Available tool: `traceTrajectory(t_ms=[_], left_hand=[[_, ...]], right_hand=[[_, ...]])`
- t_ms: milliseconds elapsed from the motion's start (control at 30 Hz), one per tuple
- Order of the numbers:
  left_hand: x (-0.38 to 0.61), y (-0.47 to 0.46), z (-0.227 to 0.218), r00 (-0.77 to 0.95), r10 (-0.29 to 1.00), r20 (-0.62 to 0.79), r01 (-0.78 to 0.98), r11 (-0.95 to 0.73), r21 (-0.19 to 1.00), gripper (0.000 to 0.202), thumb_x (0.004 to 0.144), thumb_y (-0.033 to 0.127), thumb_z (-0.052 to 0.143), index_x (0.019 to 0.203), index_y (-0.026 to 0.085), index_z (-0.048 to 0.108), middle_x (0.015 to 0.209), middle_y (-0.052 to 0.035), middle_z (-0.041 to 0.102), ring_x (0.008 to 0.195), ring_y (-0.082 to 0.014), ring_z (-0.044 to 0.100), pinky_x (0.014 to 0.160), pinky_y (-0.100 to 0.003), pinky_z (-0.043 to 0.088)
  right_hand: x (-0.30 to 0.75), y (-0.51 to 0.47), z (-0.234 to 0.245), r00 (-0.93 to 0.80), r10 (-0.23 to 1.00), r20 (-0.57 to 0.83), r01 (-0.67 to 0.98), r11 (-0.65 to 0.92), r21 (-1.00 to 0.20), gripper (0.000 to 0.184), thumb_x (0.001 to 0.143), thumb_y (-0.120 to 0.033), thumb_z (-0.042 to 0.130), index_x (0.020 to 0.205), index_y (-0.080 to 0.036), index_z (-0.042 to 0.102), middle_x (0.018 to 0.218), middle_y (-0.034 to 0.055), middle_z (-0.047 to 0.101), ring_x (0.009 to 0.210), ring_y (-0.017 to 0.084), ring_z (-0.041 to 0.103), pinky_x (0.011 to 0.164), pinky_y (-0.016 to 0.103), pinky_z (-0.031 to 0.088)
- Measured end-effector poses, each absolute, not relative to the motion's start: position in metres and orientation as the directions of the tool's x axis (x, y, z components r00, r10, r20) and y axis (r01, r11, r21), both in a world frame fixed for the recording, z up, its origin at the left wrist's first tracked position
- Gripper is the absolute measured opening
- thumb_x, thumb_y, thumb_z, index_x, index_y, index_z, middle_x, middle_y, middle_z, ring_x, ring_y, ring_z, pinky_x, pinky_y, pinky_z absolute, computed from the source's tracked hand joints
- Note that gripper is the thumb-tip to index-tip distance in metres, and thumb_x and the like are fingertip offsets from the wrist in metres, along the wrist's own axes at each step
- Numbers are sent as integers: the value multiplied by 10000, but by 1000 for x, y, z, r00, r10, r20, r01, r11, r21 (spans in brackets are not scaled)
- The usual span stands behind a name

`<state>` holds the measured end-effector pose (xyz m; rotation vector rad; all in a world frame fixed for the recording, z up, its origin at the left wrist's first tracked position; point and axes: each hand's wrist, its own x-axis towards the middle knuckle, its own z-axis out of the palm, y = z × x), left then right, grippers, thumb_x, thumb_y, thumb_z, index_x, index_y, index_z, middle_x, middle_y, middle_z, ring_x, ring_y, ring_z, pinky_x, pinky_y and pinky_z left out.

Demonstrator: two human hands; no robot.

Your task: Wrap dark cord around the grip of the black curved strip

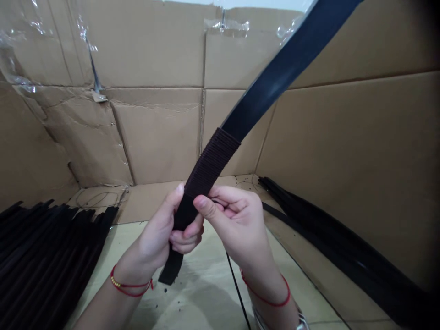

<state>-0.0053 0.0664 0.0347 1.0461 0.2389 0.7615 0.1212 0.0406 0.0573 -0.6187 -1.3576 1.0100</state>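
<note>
A long, curved, flat black strip (271, 82) slants from the upper right down to the centre. Dark brown cord is wound in tight rows round its lower part, forming a ribbed wrap (215, 160). My left hand (165, 229) is closed round the strip just below the wrap, and the strip's tail end (171, 270) sticks out beneath it. With thumb and fingers pinched together, my right hand (237, 220) grips the dark cord at the wrap's lower edge. The loose length of cord (237, 288) hangs down below that hand.
Several dark strips (51, 256) lie side by side at the left. Long black pieces (330, 238) rest along the right side. Taped cardboard walls (154, 133) enclose the pale work surface (206, 298), where small dark crumbs (165, 290) lie. Thin cord curls (91, 198) at the back left.
</note>
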Motion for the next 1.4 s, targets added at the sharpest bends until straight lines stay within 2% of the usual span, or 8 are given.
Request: traceTrajectory(t_ms=[167, 400, 600, 700, 900, 1067, 1233, 1400], left_hand=[[-16, 66, 34, 891, 425, 162, -374, 483, 791, 665, 857, 724, 371, 481, 176, 420, 326, 79, 159, 278, -35, 129, 297, -183, 121], [10, 87, 19, 349, 913, 212, -335, -89, 938, 474, 833, 591, 602, 742, 129, 542, 571, 6, 529, 507, -61, 460, 487, -151, 363], [4, 93, 18, 600, 793, 103, -261, 72, 963, 483, 841, 609, 533, 653, 184, 404, 438, 96, 254, 358, -35, 181, 341, -158, 147], [-1, 93, 21, 744, 668, 16, -144, 137, 980, 585, 819, 745, 394, 655, 186, 448, 409, 101, 205, 332, -51, 136, 304, -184, 136], [-12, 89, 23, 406, 878, 255, 9, -282, 959, 475, 849, 621, 553, 758, 159, 489, 533, 43, 457, 465, -50, 383, 452, -145, 296], [-17, 88, 26, 602, 767, 224, 83, -339, 937, 611, 808, 777, 392, 739, 178, 496, 448, 55, 386, 383, -76, 286, 405, -207, 239], [-6, 77, 24, 187, 842, 506, 367, -538, 759, 445, 852, 614, 517, 759, 178, 503, 625, -4, 459, 569, -120, 385, 501, -221, 240], [-8, 85, 22, 537, 825, 177, 129, -287, 949, 705, 748, 871, 281, 697, 193, 468, 464, 57, 301, 402, -99, 276, 392, -230, 268]], right_hand=[[125, 41, 56, -227, 810, 541, -175, 513, -841, 235, 839, -354, 687, 708, -160, 658, 514, 1, 582, 525, 128, 599, 451, 198, 429], [126, 59, 47, 193, 738, 646, 162, 626, -763, 290, 906, -292, 568, 643, -174, 539, 490, -36, 454, 383, 72, 391, 361, 205, 271], [133, 69, 49, 0, 880, 476, -179, 468, -865, 250, 785, -361, 722, 892, -136, 698, 697, 26, 615, 538, 91, 487, 460, 202, 369], [132, 70, 46, -29, 882, 471, -185, 458, -870, 284, 802, -405, 703, 748, -130, 665, 640, 29, 614, 494, 90, 495, 452, 209, 370], [139, 80, 42, 109, 839, 534, -169, 545, -821, 324, 797, -424, 696, 741, -108, 656, 513, -55, 371, 450, 52, 275, 427, 214, 200], [146, 75, 45, -180, 847, 500, -307, 435, -847, 368, 777, -404, 740, 984, -103, 695, 524, -73, 330, 444, 40, 182, 435, 231, 104], [140, 70, 45, 27, 869, 495, -324, 476, -818, 383, 774, -449, 735, 954, -116, 682, 497, -90, 261, 444, 51, 163, 431, 242, 96], [138, 72, 44, -8, 864, 503, -290, 480, -828, 304, 767, -389, 752, 692, -131, 608, 498, -87, 240, 446, 41, 152, 429, 240, 89]])
